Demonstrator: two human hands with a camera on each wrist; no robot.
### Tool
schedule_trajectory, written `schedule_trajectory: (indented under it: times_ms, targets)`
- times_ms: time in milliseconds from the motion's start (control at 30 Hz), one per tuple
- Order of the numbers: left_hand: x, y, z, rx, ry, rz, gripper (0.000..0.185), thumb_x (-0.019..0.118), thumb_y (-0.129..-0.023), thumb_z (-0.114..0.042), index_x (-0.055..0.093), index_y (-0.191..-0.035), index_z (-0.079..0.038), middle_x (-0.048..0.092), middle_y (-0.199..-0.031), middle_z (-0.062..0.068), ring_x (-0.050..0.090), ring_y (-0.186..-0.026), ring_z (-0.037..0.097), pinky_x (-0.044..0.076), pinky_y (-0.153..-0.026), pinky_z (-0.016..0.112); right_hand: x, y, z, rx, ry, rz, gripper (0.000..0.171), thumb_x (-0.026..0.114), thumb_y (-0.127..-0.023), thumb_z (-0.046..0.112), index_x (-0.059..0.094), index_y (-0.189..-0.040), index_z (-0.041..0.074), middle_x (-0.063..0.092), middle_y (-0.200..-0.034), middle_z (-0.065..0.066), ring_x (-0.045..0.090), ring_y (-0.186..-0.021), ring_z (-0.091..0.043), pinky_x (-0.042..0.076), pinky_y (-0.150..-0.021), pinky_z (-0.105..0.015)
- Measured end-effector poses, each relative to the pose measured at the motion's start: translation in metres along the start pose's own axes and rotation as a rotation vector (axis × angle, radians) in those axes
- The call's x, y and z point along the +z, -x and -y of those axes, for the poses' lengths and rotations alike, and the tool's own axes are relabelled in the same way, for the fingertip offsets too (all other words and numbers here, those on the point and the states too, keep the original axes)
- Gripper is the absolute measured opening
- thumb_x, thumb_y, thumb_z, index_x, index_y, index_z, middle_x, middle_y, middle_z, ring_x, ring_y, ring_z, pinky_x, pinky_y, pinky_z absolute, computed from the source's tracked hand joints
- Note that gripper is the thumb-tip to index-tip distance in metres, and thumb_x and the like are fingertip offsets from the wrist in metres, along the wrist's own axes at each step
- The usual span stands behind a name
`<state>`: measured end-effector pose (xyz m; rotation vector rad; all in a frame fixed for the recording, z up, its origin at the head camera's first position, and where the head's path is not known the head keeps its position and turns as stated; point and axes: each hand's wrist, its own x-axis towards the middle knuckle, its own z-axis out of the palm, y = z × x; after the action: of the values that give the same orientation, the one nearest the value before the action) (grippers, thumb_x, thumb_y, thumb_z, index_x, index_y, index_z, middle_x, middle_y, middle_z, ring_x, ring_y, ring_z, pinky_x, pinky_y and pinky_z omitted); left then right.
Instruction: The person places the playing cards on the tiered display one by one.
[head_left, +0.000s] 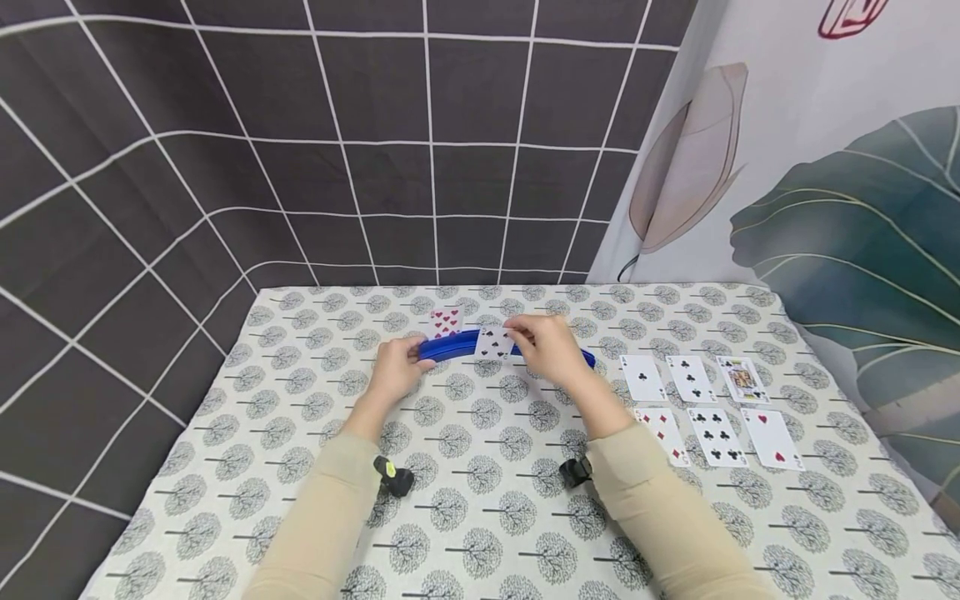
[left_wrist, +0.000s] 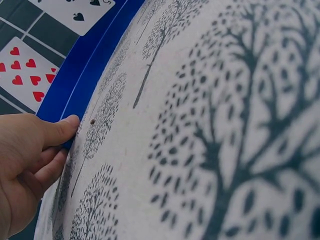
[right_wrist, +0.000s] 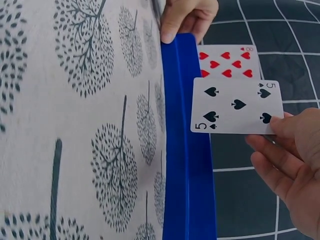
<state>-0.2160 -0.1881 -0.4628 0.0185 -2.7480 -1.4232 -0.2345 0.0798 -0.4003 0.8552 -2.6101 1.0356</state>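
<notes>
A curved blue card holder (head_left: 450, 344) lies across the far part of the patterned cloth. My left hand (head_left: 395, 367) grips its left end, thumb on the near side in the left wrist view. An eight of hearts (right_wrist: 225, 60) stands upright in the holder near that hand. Between thumb and fingers, my right hand (head_left: 551, 348) pinches one end of a five of spades (right_wrist: 225, 115). This card is at the middle of the holder, its lower edge overlapping the blue rail in the right wrist view and its face toward me.
To the right, several cards lie face up in two rows, among them an ace of clubs (head_left: 642, 377), a face card (head_left: 742, 381) and a two of hearts (head_left: 772, 437). Behind the table hangs a dark grid-patterned curtain (head_left: 382, 179). A leaf-printed curtain (head_left: 787, 292) borders the right side.
</notes>
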Motion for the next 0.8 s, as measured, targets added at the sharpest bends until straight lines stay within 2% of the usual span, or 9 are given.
schedule_trajectory:
  times_ms: [533, 800]
  targets:
    - [-0.001, 0.0, -0.001, 0.007, -0.004, 0.004, 0.053, 0.079, -0.084, 0.0, 0.059, -0.132, 0.009, 0.066, -0.12, 0.032, 0.069, -0.109, 0.039, 0.061, -0.093, 0.035, 0.017, -0.007, 0.005, -0.018, -0.031, 0.011, 0.016, 0.067, -0.096, 0.003, 0.074, -0.109, -0.001, 0.076, -0.103, -0.016, 0.074, -0.085, -0.025, 0.065, -0.078, -0.031]
    - [-0.001, 0.001, -0.001, 0.005, -0.005, 0.004, 0.054, 0.079, -0.084, 0.0, 0.058, -0.133, 0.01, 0.065, -0.121, 0.032, 0.069, -0.109, 0.039, 0.06, -0.093, 0.035, 0.024, -0.012, 0.01, -0.055, -0.024, -0.005, 0.014, 0.068, -0.094, 0.002, 0.075, -0.107, -0.001, 0.076, -0.101, -0.016, 0.074, -0.085, -0.026, 0.065, -0.077, -0.032]
